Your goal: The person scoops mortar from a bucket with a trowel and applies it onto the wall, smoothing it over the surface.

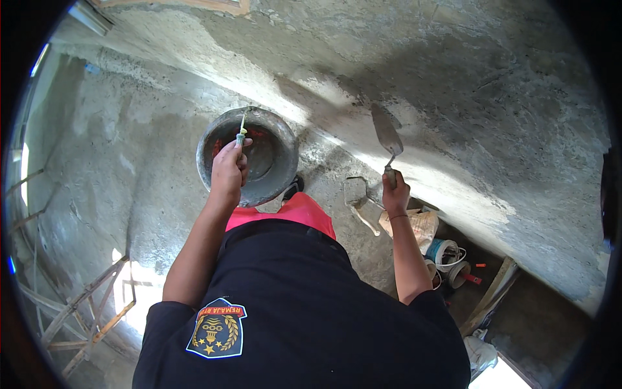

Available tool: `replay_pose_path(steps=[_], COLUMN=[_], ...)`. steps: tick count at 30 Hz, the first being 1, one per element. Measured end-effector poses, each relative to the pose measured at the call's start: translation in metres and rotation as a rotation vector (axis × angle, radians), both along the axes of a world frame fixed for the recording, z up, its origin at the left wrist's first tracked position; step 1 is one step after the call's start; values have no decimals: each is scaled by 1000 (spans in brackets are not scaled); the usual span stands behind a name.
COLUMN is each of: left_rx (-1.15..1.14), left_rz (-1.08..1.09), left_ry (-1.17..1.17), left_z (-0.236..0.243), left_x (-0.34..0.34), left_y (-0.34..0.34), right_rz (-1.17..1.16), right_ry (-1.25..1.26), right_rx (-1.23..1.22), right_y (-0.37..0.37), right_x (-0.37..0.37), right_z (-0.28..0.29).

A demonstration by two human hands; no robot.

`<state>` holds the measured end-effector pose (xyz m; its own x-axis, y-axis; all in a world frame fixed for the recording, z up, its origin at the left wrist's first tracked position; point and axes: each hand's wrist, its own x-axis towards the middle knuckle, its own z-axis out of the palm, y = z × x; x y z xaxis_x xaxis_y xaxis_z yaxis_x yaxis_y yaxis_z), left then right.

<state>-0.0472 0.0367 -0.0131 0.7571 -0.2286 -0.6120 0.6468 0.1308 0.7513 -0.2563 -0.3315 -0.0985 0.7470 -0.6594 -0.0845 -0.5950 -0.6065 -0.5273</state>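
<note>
My right hand [396, 196] is closed round the handle of a pointing trowel [387, 134]. The trowel's grey, leaf-shaped blade points up toward the plastered wall [492, 84]; whether it touches the wall I cannot tell. My left hand [229, 170] grips a thin tool with a greenish handle [241, 134]. Its narrow, pale end stands out beyond the fist, and its exact kind is unclear at this angle. Below that hand is a round, wide-rimmed grey basin [288, 139], crusted with mortar and showing reddish patches inside.
A bent metal tool with a wooden handle [365, 217] lies on the floor between basin and wall. Near my right forearm are a torn paper sack [418, 228], a white-and-blue bucket [443, 253] and a timber [490, 297]. Wooden framing [91, 305] stands at left.
</note>
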Motion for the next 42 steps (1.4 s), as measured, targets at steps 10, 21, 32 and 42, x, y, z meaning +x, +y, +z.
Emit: replay_pose_path(steps=[10,21,32,42], left_rx=[-26,-110,-139,-207], left_rz=[-42,-76,-180,-130], left_ry=[36,-5,-135,-228], left_z=[6,44,86,99], left_x=[4,23,42,43], left_y=[-1,11,23,36], right_rz=[-36,498,1053,1184], right_ry=[92,5,395,332], right_rx=[-119,-80,-755,-846], right_y=[-15,75,208,240], right_x=[17,43,224,218], right_z=[1,81,111,106])
